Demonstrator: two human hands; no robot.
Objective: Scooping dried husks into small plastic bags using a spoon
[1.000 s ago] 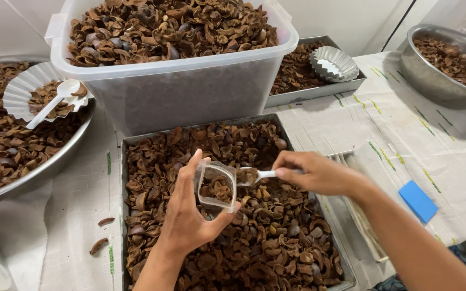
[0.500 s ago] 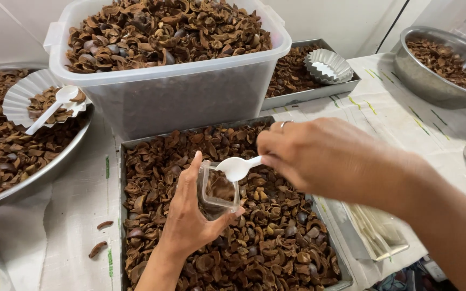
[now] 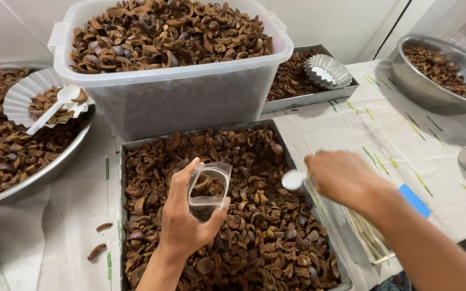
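My left hand is curled about a small clear plastic cup, thumb on one side and fingers on the other, tilted over the middle of the metal tray. A few brown shell pieces already lie in it. My right hand, at three o'clock from the cup, pinches the handle of a white plastic spoon; the hand is blurred, so I cannot tell how tightly it grips, and the bowl looks empty.

As I judge it, the cup is the weak spot: thin, smooth plastic held at a lean, so a nudge from the spoon could tip its contents back into the tray. The dried shells are curved, brittle-looking and irregular, likely to slide off a shallow spoon or catch on the cup's rim.

At twelve o'clock a translucent plastic tub is heaped with the same shells. At ten o'clock a round steel basin carries a fluted paper liner with a second spoon. Two stray shell pieces lie on the white cloth at eight o'clock.
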